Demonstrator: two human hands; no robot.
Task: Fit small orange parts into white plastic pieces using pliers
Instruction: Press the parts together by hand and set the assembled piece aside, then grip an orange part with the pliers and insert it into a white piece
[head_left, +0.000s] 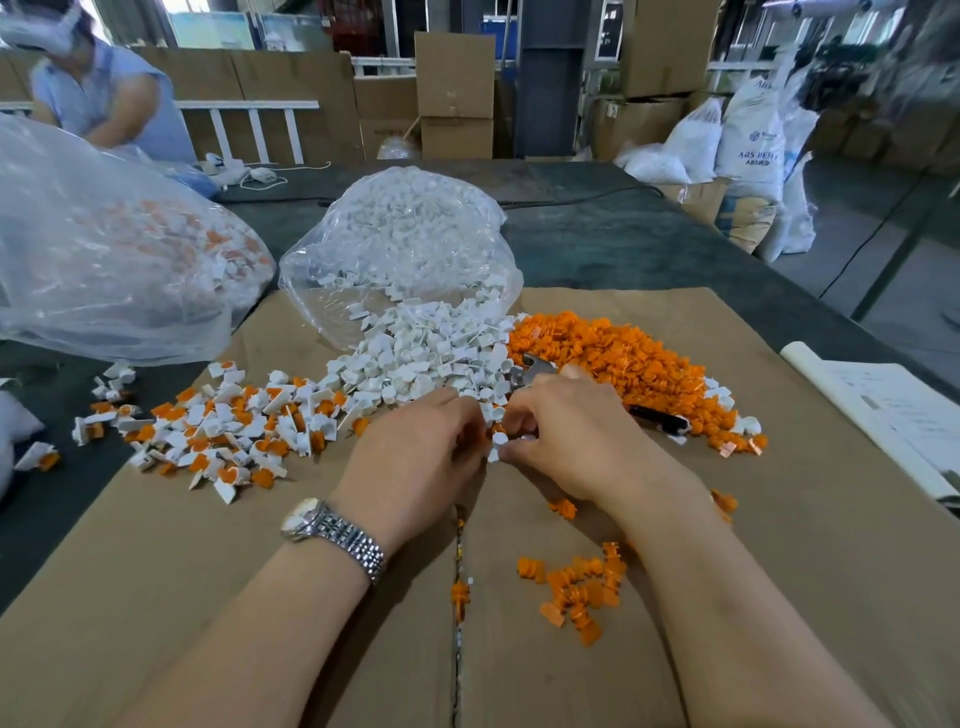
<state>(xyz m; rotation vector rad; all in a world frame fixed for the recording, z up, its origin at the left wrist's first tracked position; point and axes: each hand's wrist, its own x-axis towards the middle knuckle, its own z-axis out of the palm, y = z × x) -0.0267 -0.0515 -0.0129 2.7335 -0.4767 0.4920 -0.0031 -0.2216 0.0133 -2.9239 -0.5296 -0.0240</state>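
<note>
Nearest you: a loose cluster of orange parts (576, 590) on the cardboard (779, 597), just right of its centre seam. One more orange part (460, 597) lies on the seam itself. A watch (332, 535) sits on your left wrist.

Mid-sheet: your left hand (421, 457) and right hand (576, 441) meet fingertip to fingertip. Both have fingers curled, pinching one white piece (498, 444) between them. You cannot tell whether an orange part is already seated in it. The pliers (524, 371) show their metal head just beyond your right hand; one dark handle (657, 415) comes out to the right of that hand. Whether your right hand also grips the pliers cannot be told.

Left of your hands: a scatter of assembled pieces (223, 426), white with orange showing, spread across the left edge of the cardboard and onto the table (623, 244).

Beyond your hands: white pile (426, 353) spilling from an open clear bag (400, 249); orange pile (613, 353) touching it on the right.

Far left: a second clear bag (104, 244) holding white-and-orange pieces. Right edge: a paper sheet (893, 410).

Far end: a person (109, 93) at the table; stacked boxes (454, 93) behind.
</note>
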